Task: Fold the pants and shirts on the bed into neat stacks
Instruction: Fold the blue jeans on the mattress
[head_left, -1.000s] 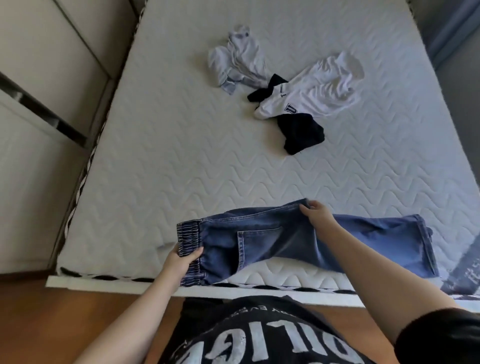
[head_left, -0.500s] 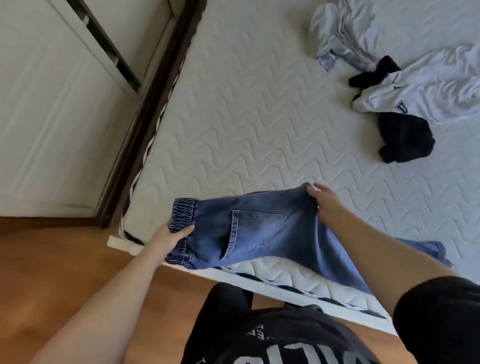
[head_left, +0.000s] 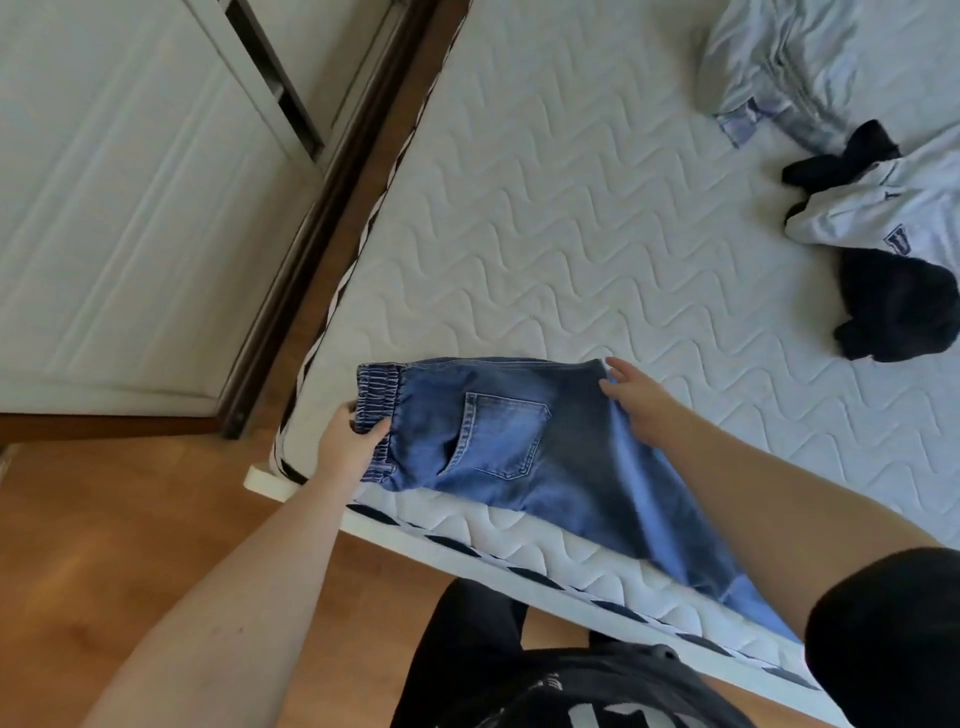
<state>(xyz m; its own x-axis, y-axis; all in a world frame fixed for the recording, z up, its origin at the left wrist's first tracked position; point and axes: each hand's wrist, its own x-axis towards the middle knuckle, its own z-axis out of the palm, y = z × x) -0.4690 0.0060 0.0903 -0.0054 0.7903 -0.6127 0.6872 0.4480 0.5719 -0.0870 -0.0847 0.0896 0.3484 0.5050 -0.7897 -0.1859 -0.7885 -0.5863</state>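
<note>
Blue jeans (head_left: 524, 447) with an elastic waistband lie folded lengthwise at the mattress's near left corner, back pocket up, legs trailing right over the front edge. My left hand (head_left: 348, 447) grips the waistband, thumb on top. My right hand (head_left: 636, 397) holds the far edge of the seat, fingers spread over the denim. A pale grey garment (head_left: 810, 57) lies crumpled at the top right. Beside it a white shirt (head_left: 883, 213) with a dark emblem overlaps a black garment (head_left: 898, 306).
The white quilted mattress (head_left: 571, 234) sits on a white frame with a black-and-white striped border. White wardrobe doors (head_left: 130, 182) stand left, a narrow gap between them and the bed. Wooden floor (head_left: 130, 545) lies below. My black printed shirt fills the bottom.
The view has swung left and closer. The jeans have slid left toward the mattress corner with both hands still on them; the legs now hang over the front edge.
</note>
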